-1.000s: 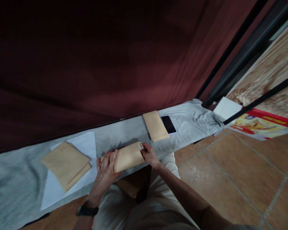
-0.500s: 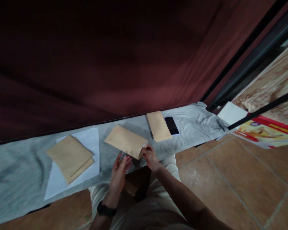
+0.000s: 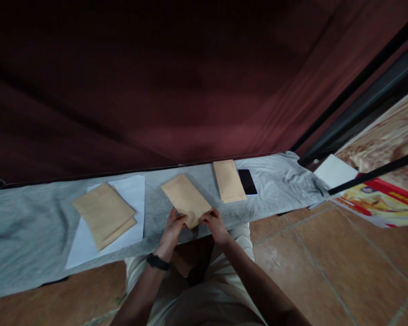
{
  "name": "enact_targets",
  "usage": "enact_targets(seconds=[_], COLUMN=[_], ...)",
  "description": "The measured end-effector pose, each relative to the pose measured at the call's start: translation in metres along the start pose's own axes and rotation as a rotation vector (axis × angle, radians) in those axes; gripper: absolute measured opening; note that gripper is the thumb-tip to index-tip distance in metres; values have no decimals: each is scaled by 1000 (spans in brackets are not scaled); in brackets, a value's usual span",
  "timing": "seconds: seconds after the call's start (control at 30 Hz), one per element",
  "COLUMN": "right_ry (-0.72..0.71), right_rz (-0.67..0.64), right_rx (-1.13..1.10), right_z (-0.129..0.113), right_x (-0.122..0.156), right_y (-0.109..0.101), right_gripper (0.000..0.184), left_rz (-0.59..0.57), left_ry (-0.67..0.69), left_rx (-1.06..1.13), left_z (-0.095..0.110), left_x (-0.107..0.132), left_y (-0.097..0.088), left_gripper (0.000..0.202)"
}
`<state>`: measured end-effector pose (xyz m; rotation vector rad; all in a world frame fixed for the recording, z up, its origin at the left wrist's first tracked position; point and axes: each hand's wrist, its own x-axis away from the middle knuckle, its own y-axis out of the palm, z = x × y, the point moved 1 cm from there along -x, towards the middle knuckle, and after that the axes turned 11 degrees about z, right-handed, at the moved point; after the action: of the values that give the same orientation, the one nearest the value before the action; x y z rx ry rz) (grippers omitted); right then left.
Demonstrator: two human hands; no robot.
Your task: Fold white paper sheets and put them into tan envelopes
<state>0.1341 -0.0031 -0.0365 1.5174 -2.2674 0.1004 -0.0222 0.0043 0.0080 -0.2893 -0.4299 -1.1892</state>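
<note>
A brown paper envelope (image 3: 187,197) lies tilted on the grey cloth in front of me, its near end at the cloth's front edge. My left hand (image 3: 172,226) pinches the envelope's near left corner. At the near right corner, the fingers of my right hand (image 3: 216,224) are closed on the paper. Further right rests another brown envelope (image 3: 229,181), beside a dark-screened phone (image 3: 247,182). Over to the left, several brown envelopes (image 3: 104,210) overlap on white paper sheets (image 3: 138,194).
The grey cloth (image 3: 30,226) covers a long narrow surface against a dark red curtain (image 3: 177,90). Dark metal bars (image 3: 347,95) slant at the right. A white card (image 3: 335,171) and a red-and-yellow printed box (image 3: 381,201) are past the cloth's right end. Tiled floor (image 3: 319,253) shows below.
My left hand has moved up and closed on the envelope's near corner. The envelope has turned so its near end faces me, and its open flap no longer shows. The view has shifted slightly.
</note>
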Motion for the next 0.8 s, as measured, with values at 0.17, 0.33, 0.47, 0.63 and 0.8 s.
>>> enact_targets(seconds=[0.17, 0.33, 0.47, 0.63, 0.8], right_ry=[-230, -680, -843, -950, -1024], right_rz=[131, -80, -245, -226, -191], right_rx=[189, 578, 789, 938, 996], right_z=[-3, -21, -21, -11, -8], right_x=[-7, -8, -10, -11, -7], right_y=[-16, -27, -28, -27, -25], right_gripper=[33, 34, 36, 33, 35], left_rz=[6, 42, 81, 263, 167], left_ry=[-23, 8, 99, 613, 1096], left_rx=[-80, -167, -325, -730, -966], left_z=[3, -1, -1, 13, 38], left_x=[-9, -21, -29, -32, -69], left_y=[-12, -16, -26, -32, 3], left_gripper=[47, 56, 64, 50, 52])
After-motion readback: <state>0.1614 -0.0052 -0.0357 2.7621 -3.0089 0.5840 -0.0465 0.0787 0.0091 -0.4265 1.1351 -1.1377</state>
